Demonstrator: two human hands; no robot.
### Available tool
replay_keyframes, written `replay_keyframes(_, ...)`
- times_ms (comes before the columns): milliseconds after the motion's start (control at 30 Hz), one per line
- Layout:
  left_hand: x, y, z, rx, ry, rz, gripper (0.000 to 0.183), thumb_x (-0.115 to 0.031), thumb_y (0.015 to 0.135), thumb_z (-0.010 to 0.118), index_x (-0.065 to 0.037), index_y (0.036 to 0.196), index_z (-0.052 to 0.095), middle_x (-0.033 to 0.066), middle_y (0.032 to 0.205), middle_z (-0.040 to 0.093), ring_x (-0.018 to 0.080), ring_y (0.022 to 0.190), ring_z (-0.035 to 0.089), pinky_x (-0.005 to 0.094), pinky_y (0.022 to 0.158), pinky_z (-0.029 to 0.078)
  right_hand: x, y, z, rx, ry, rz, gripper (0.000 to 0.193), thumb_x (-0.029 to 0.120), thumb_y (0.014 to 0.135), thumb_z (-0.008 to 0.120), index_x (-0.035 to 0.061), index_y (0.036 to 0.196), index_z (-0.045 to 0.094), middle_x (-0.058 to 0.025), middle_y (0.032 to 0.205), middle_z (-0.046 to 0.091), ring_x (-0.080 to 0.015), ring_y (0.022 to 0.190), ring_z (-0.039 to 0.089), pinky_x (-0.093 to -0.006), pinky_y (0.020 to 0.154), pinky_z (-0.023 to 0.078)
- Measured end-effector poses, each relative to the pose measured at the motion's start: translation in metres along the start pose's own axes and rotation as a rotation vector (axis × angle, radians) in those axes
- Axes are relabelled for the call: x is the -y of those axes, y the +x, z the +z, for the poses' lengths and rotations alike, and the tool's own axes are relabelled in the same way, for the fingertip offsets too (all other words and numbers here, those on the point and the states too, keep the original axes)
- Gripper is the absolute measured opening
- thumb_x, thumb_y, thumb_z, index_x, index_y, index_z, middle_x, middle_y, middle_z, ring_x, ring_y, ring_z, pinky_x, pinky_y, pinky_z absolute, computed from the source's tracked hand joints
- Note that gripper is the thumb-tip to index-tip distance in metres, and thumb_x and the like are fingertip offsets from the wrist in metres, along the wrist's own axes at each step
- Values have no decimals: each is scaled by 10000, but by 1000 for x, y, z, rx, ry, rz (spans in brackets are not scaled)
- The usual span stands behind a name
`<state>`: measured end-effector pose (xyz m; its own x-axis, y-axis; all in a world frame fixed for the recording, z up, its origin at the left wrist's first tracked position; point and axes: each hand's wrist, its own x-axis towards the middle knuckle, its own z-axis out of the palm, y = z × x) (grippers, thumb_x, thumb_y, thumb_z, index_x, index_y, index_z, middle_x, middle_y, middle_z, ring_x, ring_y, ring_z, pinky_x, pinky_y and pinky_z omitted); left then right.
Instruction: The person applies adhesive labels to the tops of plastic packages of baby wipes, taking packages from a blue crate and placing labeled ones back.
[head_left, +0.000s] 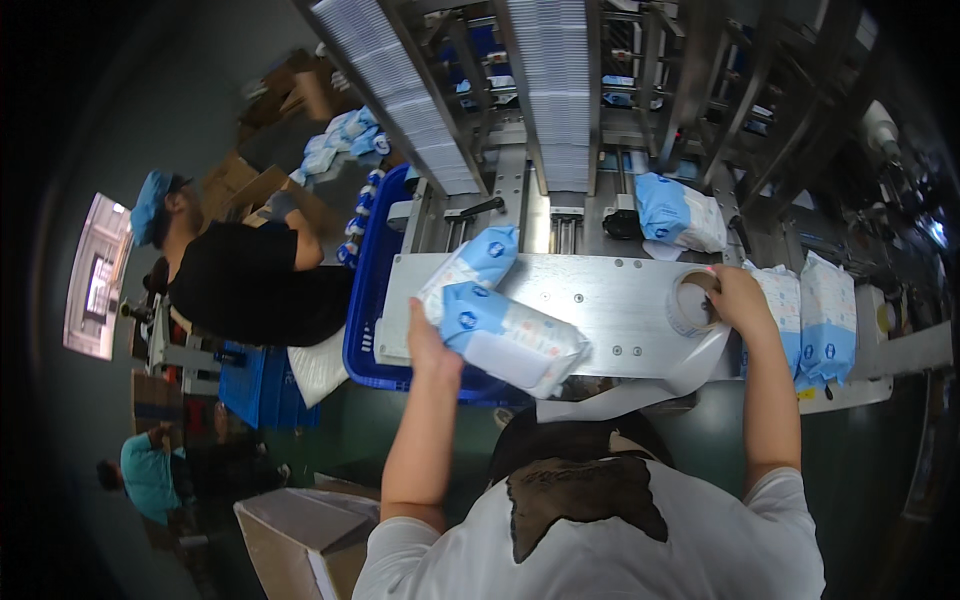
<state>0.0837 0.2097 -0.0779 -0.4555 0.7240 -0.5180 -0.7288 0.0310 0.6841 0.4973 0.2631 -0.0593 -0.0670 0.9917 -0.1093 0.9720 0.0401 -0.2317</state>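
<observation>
My left hand (432,345) is closed on the near end of a blue and white soft pack of wipes (515,340). A second wipes pack (478,262) lies against it, pointing away; whether my hand grips that one too is hidden. Both are over the left part of a metal plate (590,295). On the plate's right side, my right hand (742,300) has its fingers closed on the rim of a roll of pale strip (688,305). From the roll a loose whitish strip (650,395) runs down and left over the front edge.
Two wipes packs (828,318) lie at the right, another (680,213) behind the plate. Tall stacks of white sheets (550,90) stand in metal guides. A blue basket (352,345) is at the left. Beyond it, a person in black (250,280) works near cartons; another person (150,470) is farther off.
</observation>
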Motion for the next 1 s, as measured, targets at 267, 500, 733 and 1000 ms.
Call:
replay_keyframes(267, 29, -23, -14, 19, 105, 362, 395, -329, 1014, 365, 4, 1198, 468, 141, 1135, 571, 228, 995, 597, 361, 865, 492, 92, -44, 2, -301, 80, -402, 760, 287, 713, 747, 61, 1358, 416, -226, 1336, 433, -390, 1240, 410, -471, 1004, 364)
replay_keyframes(500, 2, 4, -40, 13, 487, 473, 325, -298, 988, 476, -90, 741, 437, -14, 634, 484, 42, 502, 373, 199, 443, 297, 202, -48, 7, 256, 112, -603, 980, 471, 580, 792, 124, 1400, 385, -177, 1236, 497, -356, 1111, 491, -455, 955, 393)
replay_keyframes(733, -75, 5, -98, 325, 1474, 714, 330, -255, 828, 694, -16, 677, 524, 74, 584, 560, 179, 476, 508, 297, 469, 402, 158, -35, -7, 245, -15, -421, 956, 433, 581, 754, 84, 1392, 388, -193, 1222, 490, -368, 1150, 453, -453, 982, 367)
replay_keyframes(1000, -73, 11, -60, 829, 1320, 602, 929, -320, 752, 754, 9, 1430, 211, 257, 1460, 224, 397, 1353, 247, 442, 1099, 252, 198, -40, 18, -9, -147, -384, 932, 326, 638, 799, 279, 1439, 324, -214, 1425, 299, -393, 1321, 287, -623, 1043, 210)
